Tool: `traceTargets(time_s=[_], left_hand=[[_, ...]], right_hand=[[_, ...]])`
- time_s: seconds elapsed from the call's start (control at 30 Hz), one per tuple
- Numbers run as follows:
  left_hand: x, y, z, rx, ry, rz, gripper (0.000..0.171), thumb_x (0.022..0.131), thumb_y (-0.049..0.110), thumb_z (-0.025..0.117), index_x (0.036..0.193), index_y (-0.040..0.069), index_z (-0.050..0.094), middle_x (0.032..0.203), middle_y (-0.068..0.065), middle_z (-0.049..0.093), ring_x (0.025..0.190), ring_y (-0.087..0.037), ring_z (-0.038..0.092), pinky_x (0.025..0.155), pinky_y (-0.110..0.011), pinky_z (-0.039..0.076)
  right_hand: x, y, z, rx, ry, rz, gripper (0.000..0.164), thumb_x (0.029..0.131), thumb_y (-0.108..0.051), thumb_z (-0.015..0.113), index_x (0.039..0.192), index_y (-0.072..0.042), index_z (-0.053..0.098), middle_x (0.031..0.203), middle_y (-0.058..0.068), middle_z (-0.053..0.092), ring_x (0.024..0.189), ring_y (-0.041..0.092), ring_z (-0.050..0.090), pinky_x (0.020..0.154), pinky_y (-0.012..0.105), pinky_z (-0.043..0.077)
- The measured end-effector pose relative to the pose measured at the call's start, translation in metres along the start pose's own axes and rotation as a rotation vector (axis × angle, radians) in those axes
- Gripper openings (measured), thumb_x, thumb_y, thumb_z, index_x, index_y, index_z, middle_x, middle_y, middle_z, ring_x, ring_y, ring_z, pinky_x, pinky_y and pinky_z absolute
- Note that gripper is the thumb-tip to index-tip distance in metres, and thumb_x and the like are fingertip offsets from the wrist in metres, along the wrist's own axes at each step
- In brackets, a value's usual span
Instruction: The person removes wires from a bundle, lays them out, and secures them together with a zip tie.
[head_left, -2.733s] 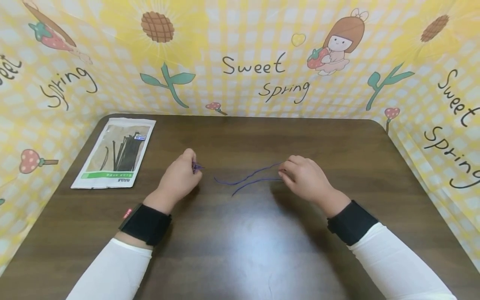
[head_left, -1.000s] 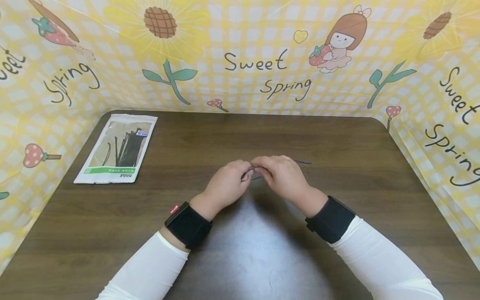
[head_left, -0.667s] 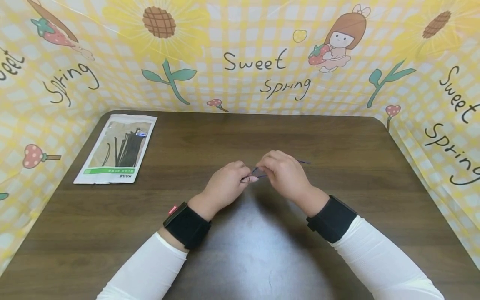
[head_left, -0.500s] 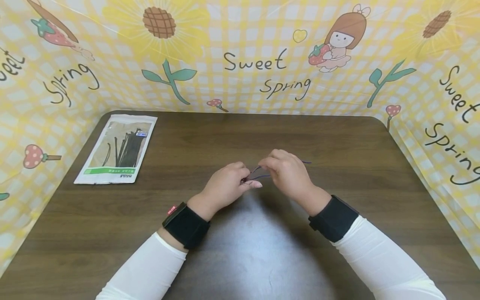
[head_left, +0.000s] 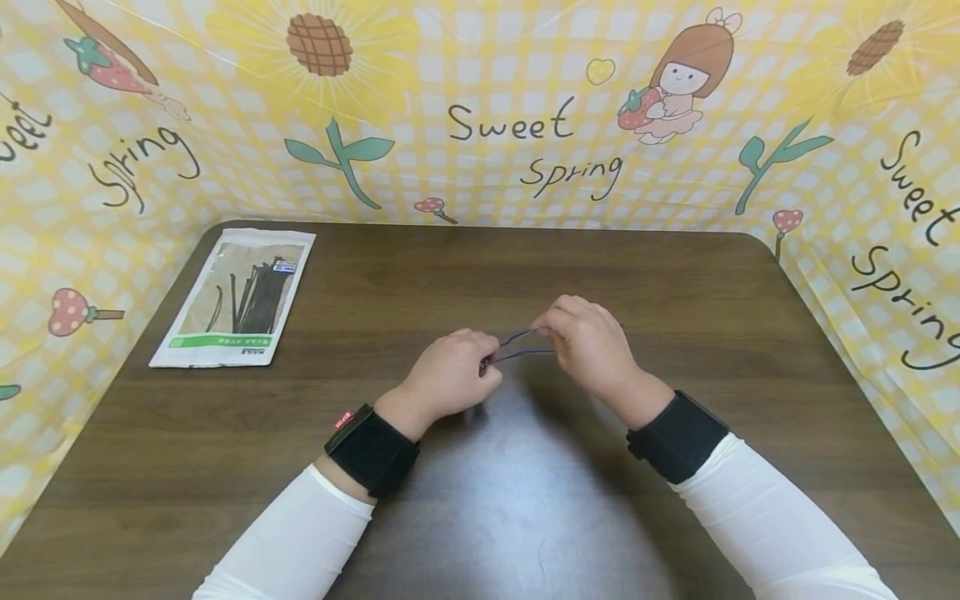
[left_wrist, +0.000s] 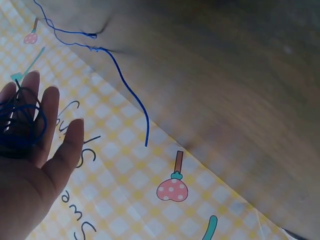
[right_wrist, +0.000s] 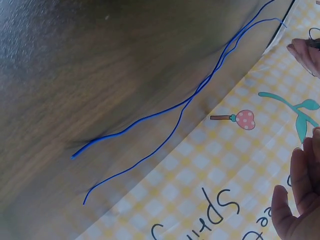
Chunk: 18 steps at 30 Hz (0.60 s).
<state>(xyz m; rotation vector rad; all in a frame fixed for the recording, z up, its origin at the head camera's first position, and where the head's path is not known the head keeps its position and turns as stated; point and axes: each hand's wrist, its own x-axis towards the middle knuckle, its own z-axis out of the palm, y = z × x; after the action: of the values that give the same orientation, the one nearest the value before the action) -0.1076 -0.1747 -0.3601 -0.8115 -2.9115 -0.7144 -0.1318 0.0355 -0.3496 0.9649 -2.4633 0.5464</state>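
While the white packet (head_left: 198, 300) lies on the table (head_left: 675, 283), we see the blue wire (right_wrist: 202, 84) well to its right, level with its near end. Two strands, long axis crosswise, run from the left hand (head_left: 450, 375) and point away from the packet; the upper one slants up toward the right hand (head_left: 592, 346). Our left wrist view shows the wire's loose coil (left_wrist: 22, 122), mostly hidden from the head view. Our right wrist view shows strands crossing and two free ends, hidden from above. Nearer the packet, the left hand curls loosely round the coil, thumb apart from the fingers; farther from it, the right hand, fingers bent, pinches the upper strand at its fingertips, as we read the head view.
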Motion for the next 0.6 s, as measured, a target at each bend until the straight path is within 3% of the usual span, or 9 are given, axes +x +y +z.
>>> traceTargets(time_s=[0.17, 0.27, 0.37, 0.6], left_hand=[[0.000, 0.000, 0.001, -0.003, -0.006, -0.015, 0.010, 0.083, 0.012, 0.054, 0.074, 0.014, 0.055, 0.074, 0.004, 0.052, 0.072, -0.015, 0.047, 0.061, -0.029, 0.041], [0.000, 0.000, 0.002, 0.009, 0.018, -0.006, 0.029, 0.094, 0.024, 0.058, 0.068, 0.014, 0.051, 0.066, 0.004, 0.046, 0.063, -0.014, 0.044, 0.054, -0.027, 0.037], [0.000, 0.000, 0.002, 0.004, 0.029, -0.002, 0.039, 0.095, 0.038, 0.060, 0.066, 0.015, 0.048, 0.060, 0.005, 0.041, 0.054, -0.011, 0.040, 0.049, -0.024, 0.032], [0.000, 0.000, 0.002, -0.008, 0.019, -0.006, 0.037, 0.097, 0.041, 0.054, 0.073, 0.014, 0.048, 0.060, 0.006, 0.035, 0.052, -0.011, 0.037, 0.048, -0.025, 0.030]], right_hand=[[-0.002, 0.003, -0.001, 0.001, 0.001, 0.017, 0.004, 0.084, -0.004, 0.073, 0.088, -0.006, 0.073, 0.081, 0.003, 0.064, 0.079, 0.023, 0.062, 0.065, 0.035, 0.050], [-0.003, 0.005, -0.003, -0.011, -0.009, 0.025, 0.005, 0.084, -0.004, 0.073, 0.088, -0.005, 0.073, 0.081, 0.004, 0.064, 0.078, 0.023, 0.062, 0.064, 0.035, 0.050], [-0.004, 0.007, -0.004, -0.021, -0.012, 0.035, 0.005, 0.083, -0.004, 0.073, 0.088, -0.005, 0.073, 0.080, 0.004, 0.064, 0.076, 0.023, 0.062, 0.064, 0.035, 0.049], [-0.008, 0.013, -0.004, -0.034, -0.008, 0.040, 0.004, 0.084, -0.005, 0.072, 0.088, -0.005, 0.072, 0.080, 0.004, 0.064, 0.077, 0.024, 0.062, 0.064, 0.036, 0.049]])
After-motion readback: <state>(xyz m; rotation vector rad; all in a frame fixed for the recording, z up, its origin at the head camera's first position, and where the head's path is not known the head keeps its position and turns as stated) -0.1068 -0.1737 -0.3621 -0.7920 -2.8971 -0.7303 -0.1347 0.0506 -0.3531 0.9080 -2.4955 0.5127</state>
